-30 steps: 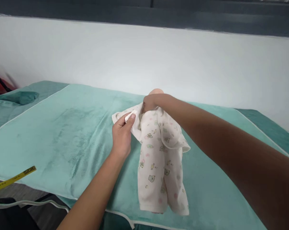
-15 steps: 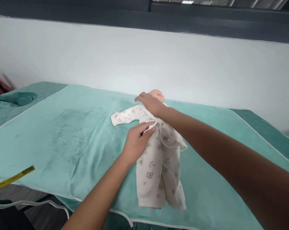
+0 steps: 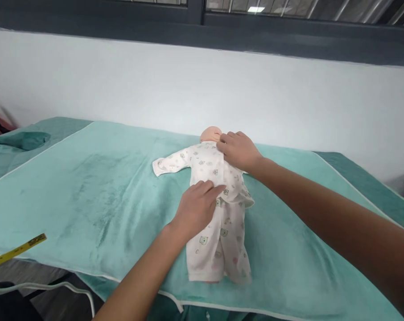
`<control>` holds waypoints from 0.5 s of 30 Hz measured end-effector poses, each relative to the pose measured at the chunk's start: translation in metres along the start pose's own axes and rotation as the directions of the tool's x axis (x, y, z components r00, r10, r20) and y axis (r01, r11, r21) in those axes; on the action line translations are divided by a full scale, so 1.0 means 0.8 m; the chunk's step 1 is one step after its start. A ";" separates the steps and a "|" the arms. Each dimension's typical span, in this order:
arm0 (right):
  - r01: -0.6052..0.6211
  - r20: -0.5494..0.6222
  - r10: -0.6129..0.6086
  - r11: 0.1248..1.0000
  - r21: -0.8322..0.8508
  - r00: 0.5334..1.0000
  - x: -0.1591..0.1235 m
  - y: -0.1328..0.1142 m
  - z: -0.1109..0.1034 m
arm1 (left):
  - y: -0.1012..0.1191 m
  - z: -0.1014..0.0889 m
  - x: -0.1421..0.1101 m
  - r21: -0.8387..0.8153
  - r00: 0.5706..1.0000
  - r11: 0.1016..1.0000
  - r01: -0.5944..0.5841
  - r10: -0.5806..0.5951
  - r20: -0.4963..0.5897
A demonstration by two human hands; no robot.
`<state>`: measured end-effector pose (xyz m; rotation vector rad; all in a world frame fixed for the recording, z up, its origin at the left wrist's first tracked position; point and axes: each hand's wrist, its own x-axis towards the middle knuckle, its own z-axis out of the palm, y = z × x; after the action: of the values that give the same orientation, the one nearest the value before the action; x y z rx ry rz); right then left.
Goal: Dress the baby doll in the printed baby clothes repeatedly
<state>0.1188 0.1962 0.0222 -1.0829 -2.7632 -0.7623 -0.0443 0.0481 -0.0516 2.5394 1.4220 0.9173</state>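
Note:
A baby doll [image 3: 208, 134] lies on its back, its head toward the wall. It is dressed in a white baby shirt [image 3: 202, 160] with small animal prints and matching baby pants [image 3: 202, 256]. My left hand [image 3: 199, 206] is closed on the lower front edge of the shirt, near the waist. Up by the collar, my right hand [image 3: 239, 150] pinches the shirt's front edge with bent fingers and covers part of the doll's neck and shoulder. One sleeve stretches out to the left; most of the other is hidden behind my right hand and forearm.
A teal padded cover [image 3: 88, 191] with white piping spreads under the doll. Behind it rise a white wall [image 3: 155, 80] and a dark window frame [image 3: 155, 31]. At the lower left are a yellow strip [image 3: 18, 250] and a pale cable [image 3: 55, 285].
My right hand has moved right, from the doll's far shoulder to the collar. The shirt's front flap now lies flat across the chest. My left hand has shifted slightly down.

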 end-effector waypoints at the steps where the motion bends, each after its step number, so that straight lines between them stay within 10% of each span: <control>1: -0.060 -0.011 0.060 0.997 0.052 0.998 -0.007 -0.002 0.003 | 0.000 0.002 -0.003 0.055 0.999 0.998 -0.025 0.024 0.021; 5: -0.340 -0.049 0.380 0.871 0.355 0.924 -0.027 -0.018 0.014 | 0.002 0.001 -0.013 0.087 1.000 0.996 -0.008 0.007 0.014; 11: -0.620 0.300 0.589 0.469 0.630 0.750 -0.033 -0.034 0.014 | 0.007 0.004 -0.015 0.038 0.999 0.999 0.021 -0.019 -0.042; 15: -0.648 0.254 0.648 0.490 0.582 0.718 -0.022 -0.037 0.018 | 0.019 0.011 -0.018 -0.195 0.993 0.979 0.054 -0.073 -0.091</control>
<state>0.1141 0.1733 -0.0071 -1.7198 -1.9899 0.2838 -0.0338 0.0298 -0.0605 2.3251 1.3572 1.1232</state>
